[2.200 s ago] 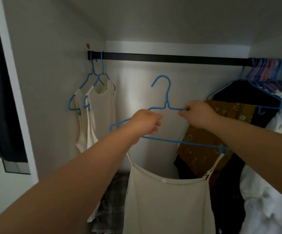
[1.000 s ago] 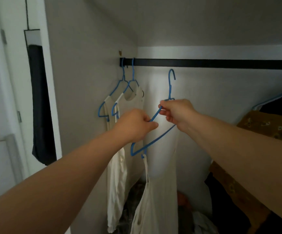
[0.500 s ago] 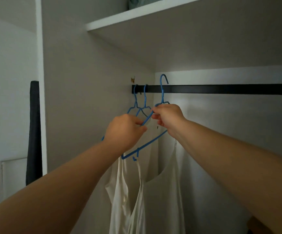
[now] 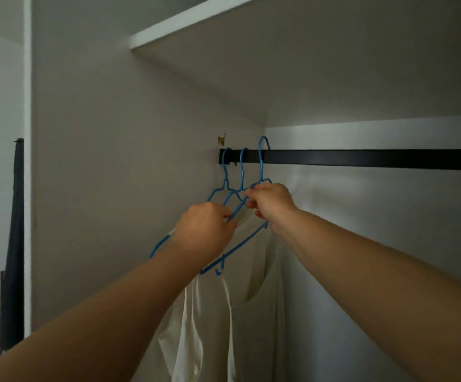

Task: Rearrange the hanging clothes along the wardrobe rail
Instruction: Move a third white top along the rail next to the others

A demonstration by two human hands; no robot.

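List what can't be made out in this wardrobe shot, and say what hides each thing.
All in the head view:
- Third hanger: whether its hook sits on the rail or only rises above it, unclear from this angle.
- Left hand: fingertips hidden behind its own back.
- Right hand: covers the hanger's neck it grips.
- Cream garments: hems cut off by the bottom edge.
- Rail's right end: cut off by the right edge.

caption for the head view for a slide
Both hands lift a blue hanger to the black rail.
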